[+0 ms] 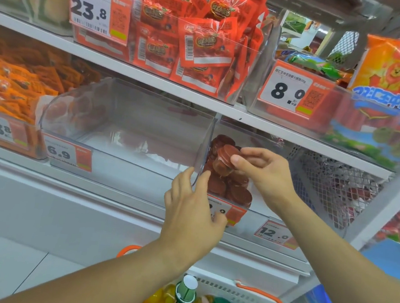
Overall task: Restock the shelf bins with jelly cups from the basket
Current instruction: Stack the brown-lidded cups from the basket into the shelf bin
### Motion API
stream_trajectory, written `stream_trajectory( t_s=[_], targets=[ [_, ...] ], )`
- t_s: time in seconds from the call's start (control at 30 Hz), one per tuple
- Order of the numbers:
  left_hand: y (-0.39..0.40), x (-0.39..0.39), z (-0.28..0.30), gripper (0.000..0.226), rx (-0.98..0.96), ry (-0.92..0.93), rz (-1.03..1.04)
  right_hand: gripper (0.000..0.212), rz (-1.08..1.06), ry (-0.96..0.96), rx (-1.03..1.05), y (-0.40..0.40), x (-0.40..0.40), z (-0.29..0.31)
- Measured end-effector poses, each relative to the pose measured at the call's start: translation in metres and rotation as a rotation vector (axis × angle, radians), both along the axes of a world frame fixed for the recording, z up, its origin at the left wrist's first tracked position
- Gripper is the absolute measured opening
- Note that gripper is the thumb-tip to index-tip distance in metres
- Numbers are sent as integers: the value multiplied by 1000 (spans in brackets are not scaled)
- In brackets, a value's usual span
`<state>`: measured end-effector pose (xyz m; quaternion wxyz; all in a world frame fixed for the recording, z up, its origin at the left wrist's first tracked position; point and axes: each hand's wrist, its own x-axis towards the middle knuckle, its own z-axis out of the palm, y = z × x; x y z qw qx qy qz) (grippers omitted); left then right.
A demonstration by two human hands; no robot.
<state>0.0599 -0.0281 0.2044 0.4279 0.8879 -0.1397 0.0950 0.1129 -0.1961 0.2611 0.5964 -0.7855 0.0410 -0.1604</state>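
The right hand (263, 169) is pinching a brown jelly cup (225, 160) between thumb and fingers, holding it tilted just above the pile of brown jelly cups (233, 188) that is filling the narrow clear bin (223, 129) on the lower shelf. The left hand (191, 208) is gripping that bin's front edge, fingers curled over the rim at the divider and thumb lying across its price label (226, 209).

Beside it to the left, a wide clear bin (127, 124) is standing almost bare, tagged 6.9 — only some reddish round lids are showing dimly at its back left corner.

Below, between the forearms, the white basket (247, 298) with orange handles is holding more jelly cups (186, 290) — green, yellow and white-lidded ones, heaped loosely.

On the upper shelf, a clear bin is brimming with red snack packets (193, 37), and another is holding orange lion-printed bags (395, 70). A white mesh basket (333, 187) is sitting to the right of the narrow bin, its contents too blurred to tell.
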Motion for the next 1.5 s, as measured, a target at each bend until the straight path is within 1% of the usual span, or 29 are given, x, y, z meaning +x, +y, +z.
stream_trajectory(
  t_s=[0.07,0.23,0.4,0.53,0.67,0.73,0.8,0.87,0.93,1.0,1.07,1.13,1.2,1.27,1.3,1.33,1.37,1.43,1.5],
  targets=[
    [0,0,-4,80,76,46,-26,37,-22,13,12,-4,18,-6],
    [2,1,-13,82,221,66,-77,25,2,86,-33,-8,39,-17],
    [1,2,-18,81,242,55,-91,20,37,125,-125,-9,41,-20],
    [0,4,-20,81,226,55,-89,21,34,127,-233,-5,42,-18],
    [1,2,-20,79,229,56,-85,23,43,103,-261,-2,34,-16],
    [0,0,-20,73,197,23,-36,22,-13,11,-295,-1,25,-12],
    [-1,-3,-20,56,112,-101,25,13,-126,-171,-325,2,9,-10],
    [-4,-5,-22,38,76,-199,28,15,-258,-364,-251,9,-21,-17],
    [-7,-6,-32,31,139,-224,20,18,-351,-498,-117,17,-59,-41],
    [-9,-8,-50,29,249,-203,8,18,-392,-516,-6,26,-94,-81],
    [-8,-13,-73,26,374,-153,-25,19,-400,-401,5,32,-121,-129],
    [-1,-17,-97,24,498,-67,-96,19,-337,-181,-37,29,-140,-177],
    [6,-22,-122,29,702,85,-224,15,-190,70,-167,17,-152,-219],
    [11,-32,-153,42,886,312,-301,9,-46,303,-364,1,-165,-252],
    [13,-39,-169,49,911,454,-274,6,5,390,-409,-5,-172,-262],
    [14,-47,-185,55,887,581,-230,5,43,446,-431,-9,-179,-269],
    [15,-57,-199,61,873,660,-197,5,73,481,-459,-10,-185,-274],
    [13,-77,-224,72,887,700,-191,5,139,499,-528,-6,-194,-276],
    [13,-94,-240,72,886,619,-183,5,249,503,-573,0,-196,-274]
  ],
)
